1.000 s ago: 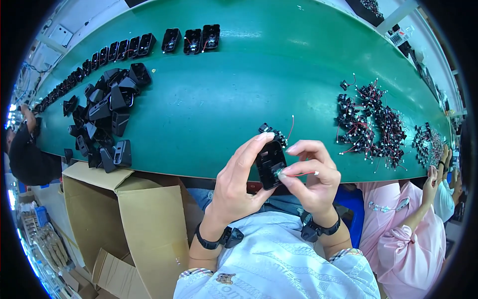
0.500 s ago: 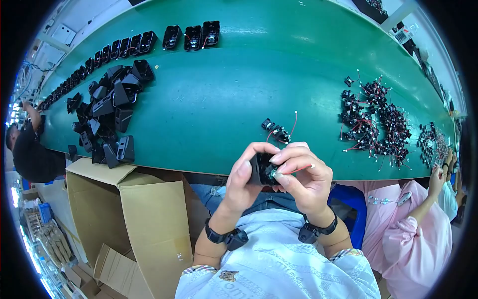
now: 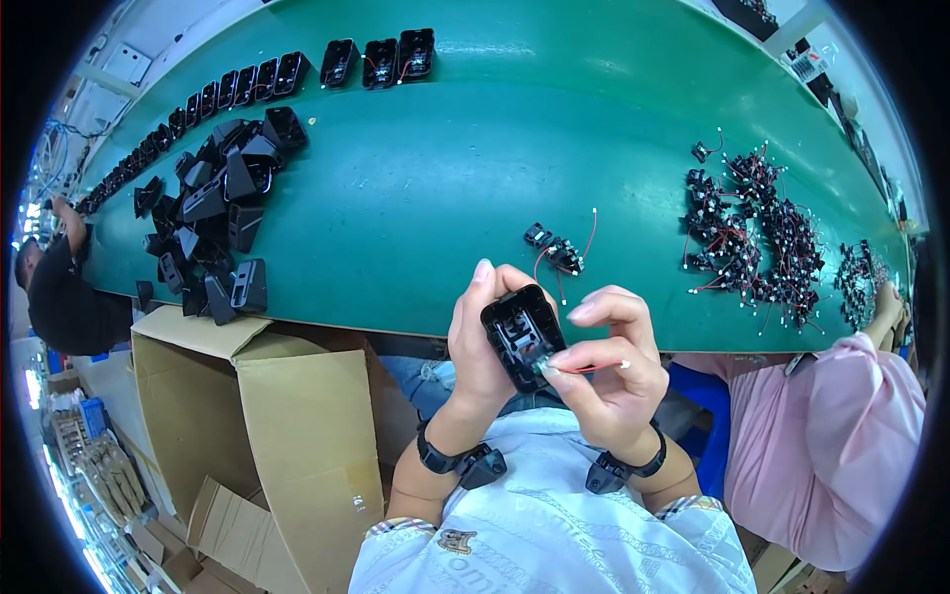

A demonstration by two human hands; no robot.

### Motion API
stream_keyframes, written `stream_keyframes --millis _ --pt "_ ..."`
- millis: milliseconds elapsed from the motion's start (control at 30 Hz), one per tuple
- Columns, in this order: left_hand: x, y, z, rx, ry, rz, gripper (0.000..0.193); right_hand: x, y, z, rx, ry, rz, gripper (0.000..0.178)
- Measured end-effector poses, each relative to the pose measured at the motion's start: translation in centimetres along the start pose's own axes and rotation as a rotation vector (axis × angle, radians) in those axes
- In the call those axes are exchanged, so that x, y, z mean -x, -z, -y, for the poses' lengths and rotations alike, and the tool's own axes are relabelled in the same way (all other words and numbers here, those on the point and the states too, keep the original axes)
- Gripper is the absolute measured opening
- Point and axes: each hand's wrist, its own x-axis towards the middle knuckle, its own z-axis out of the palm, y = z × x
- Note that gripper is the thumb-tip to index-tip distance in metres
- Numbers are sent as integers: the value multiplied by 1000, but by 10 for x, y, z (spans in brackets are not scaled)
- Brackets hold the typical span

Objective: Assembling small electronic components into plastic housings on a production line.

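My left hand (image 3: 476,348) is wrapped round a black plastic housing (image 3: 508,315), its hollow side turned up so that the moulded inside shows. Between thumb and finger, my right hand (image 3: 621,388) pinches a small green-edged part (image 3: 541,364) at the housing's lower right edge. From that part a thin red wire (image 3: 594,368) with a white plug runs across my right fingers. Whether the part is seated in the housing cannot be made out. Just beyond my hands, a few black wired parts (image 3: 564,255) lie on the green table (image 3: 416,218).
Black housings (image 3: 203,198) are heaped at the left, with a row of upturned housings (image 3: 292,74) behind. Wired parts (image 3: 727,238) are piled at the right. An open cardboard box (image 3: 307,426) stands below the table edge. A co-worker in pink (image 3: 831,445) sits at my right.
The housing has turned in my left hand, bringing its hollow side into view. My right upper fingers have lifted away from it. The pink-clad co-worker's arm has shifted toward the table.
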Motion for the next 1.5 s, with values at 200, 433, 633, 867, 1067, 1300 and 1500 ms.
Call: stream_keyframes --millis 200,433,633,867,1067,1300,1500 --pt "-2 7 0 -104 -8 -26 55 5 7 -1 68 -38 105 16" --pt "-6 6 6 -323 -119 -4 58 15 -2 -3 -19 -176 17 16" --pt "-12 11 3 -28 -20 87 57 1 7 -5 374 55 193 16" --pt "-11 9 -2 -252 -42 115 59 -16 11 2 -356 -550 272 61" --pt "-13 10 11 -315 -190 75 55 -9 -4 -15 -4 -197 252 70" --pt "-18 25 -12 -36 38 89 47 -39 3 -3 -61 -135 389 81" --pt "-35 28 -39 -126 -112 93 40 -99 -2 19 462 236 668 90"
